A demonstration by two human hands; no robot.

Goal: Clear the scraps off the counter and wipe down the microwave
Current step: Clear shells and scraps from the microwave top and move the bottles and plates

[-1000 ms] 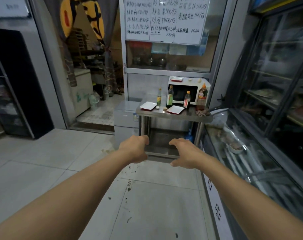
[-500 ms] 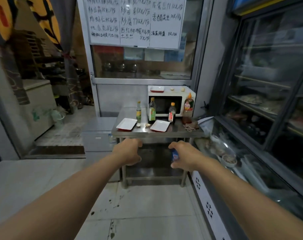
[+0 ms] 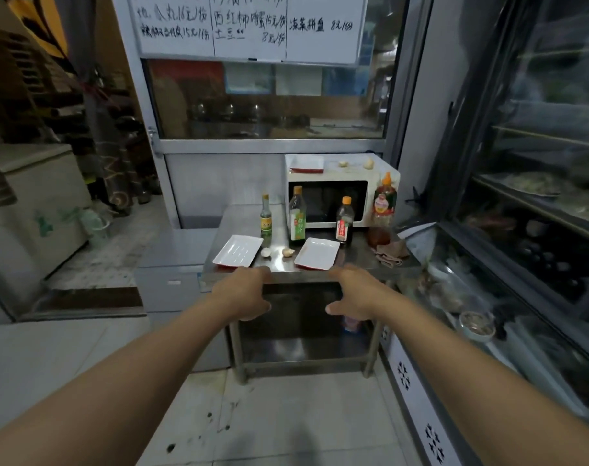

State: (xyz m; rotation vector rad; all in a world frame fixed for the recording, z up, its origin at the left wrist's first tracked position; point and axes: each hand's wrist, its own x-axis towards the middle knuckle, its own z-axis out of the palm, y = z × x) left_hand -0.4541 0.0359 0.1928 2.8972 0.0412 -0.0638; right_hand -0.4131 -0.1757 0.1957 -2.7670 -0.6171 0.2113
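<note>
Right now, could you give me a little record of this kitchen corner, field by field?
Surface: steel counter
Appliance: white microwave at the back, door shut
On microwave: a small tray and pale scraps
Bottles: four, standing in front of the microwave
Trays: two white ones on the counter, left and right
Scraps: two pale bits between the trays
Cloth: brown rag, right side
Left hand: empty, near counter edge
Right hand: empty, near counter edge

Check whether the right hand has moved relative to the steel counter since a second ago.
Yes. The right hand has come forward to the steel counter front edge.
</note>
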